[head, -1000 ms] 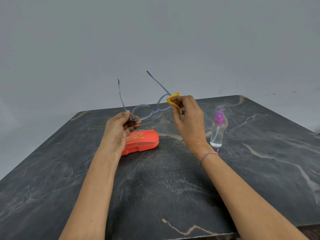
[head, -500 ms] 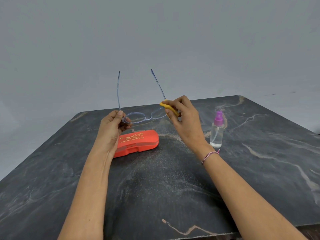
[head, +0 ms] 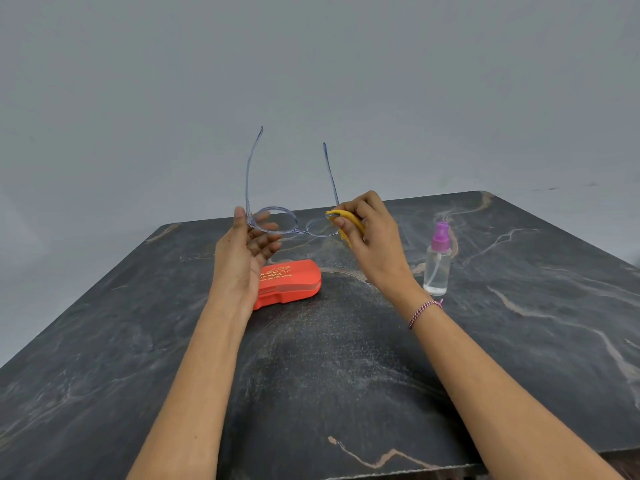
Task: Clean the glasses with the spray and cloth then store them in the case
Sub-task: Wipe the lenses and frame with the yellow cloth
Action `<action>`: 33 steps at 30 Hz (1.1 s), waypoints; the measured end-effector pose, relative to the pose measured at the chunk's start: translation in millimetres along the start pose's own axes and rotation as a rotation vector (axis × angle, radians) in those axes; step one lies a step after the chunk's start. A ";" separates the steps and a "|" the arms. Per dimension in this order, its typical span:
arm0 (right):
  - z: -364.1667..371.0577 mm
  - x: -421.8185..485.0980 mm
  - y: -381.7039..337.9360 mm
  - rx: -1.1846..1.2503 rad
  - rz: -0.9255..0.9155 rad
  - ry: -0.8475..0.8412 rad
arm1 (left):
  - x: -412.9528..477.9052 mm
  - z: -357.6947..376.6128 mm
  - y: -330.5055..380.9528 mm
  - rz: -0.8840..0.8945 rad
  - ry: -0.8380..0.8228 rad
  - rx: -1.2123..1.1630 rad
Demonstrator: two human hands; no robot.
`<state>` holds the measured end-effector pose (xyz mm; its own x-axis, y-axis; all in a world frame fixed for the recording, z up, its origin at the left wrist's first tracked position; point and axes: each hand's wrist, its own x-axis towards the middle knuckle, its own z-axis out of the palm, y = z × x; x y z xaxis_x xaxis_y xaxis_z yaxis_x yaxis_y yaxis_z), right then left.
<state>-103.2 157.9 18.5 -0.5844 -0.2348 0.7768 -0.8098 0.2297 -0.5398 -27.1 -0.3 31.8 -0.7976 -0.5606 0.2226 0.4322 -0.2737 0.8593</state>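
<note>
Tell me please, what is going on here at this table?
A person is cleaning glasses, held up over the table with the temples open. The left hand holds the frame at one end; the right hand pinches a yellow cloth on the other lens. The red case lies closed on the table and the spray stands to the right of the right hand, neither being touched.

A dark grey stone-look table top (head: 346, 375) with pale and rust-brown veins carries two things; a closed orange hard-shell case (head: 294, 280) with gold lettering on its lid lies left of centre; a small clear plastic spray bottle (head: 438, 265) with a purple nozzle stands upright, well apart to its right.
</note>
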 end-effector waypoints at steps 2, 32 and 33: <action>-1.5 1.1 -0.2 0.015 0.026 0.027 | -2.8 5.4 -3.5 0.009 -0.040 -0.038; 13.6 -11.0 -12.7 -0.039 -0.119 0.149 | -19.8 18.9 -20.9 0.086 -0.035 0.086; 14.8 -11.6 -12.5 -0.048 -0.146 0.128 | -19.6 18.7 -20.8 0.086 -0.031 0.080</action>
<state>-87.1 143.8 11.5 -0.4474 -0.1474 0.8821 -0.8802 0.2471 -0.4052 -28.3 31.0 18.1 -0.7723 -0.5544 0.3103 0.4656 -0.1614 0.8702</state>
